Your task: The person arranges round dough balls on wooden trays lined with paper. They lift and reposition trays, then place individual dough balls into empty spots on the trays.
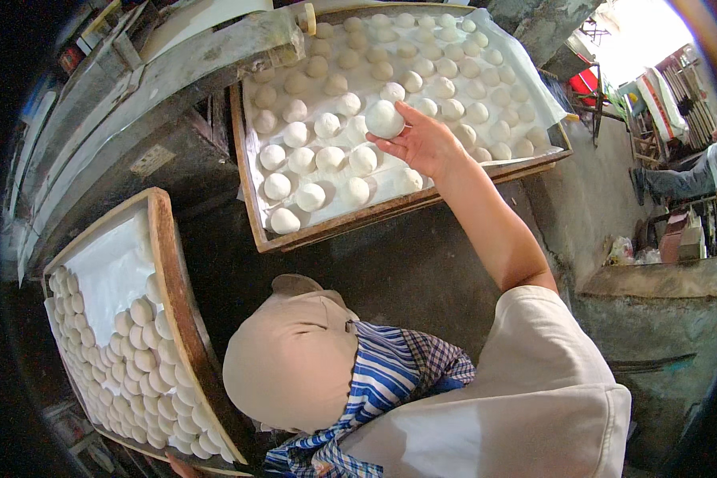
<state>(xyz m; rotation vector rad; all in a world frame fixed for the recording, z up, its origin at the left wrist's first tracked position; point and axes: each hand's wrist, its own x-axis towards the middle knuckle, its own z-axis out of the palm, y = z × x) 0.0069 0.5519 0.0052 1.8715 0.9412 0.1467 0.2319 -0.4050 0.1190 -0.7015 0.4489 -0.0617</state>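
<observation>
Neither of my hands shows clearly as my own. A co-worker in a beige cap and pale shirt bends in front of me, a striped blue cloth round the neck. The co-worker's hand grips one white dough ball above a wooden tray. Rows of similar floury balls lie spaced out on that tray's white liner. At the lower left, a second wooden tray bears many balls packed close together. Fingers touch its bottom edge; whose they are, I cannot tell.
A thick grey beam or ledge runs along the upper left, beside the far tray. A seated person's leg shows at the right, near stacked boards. A concrete block stands at the lower right.
</observation>
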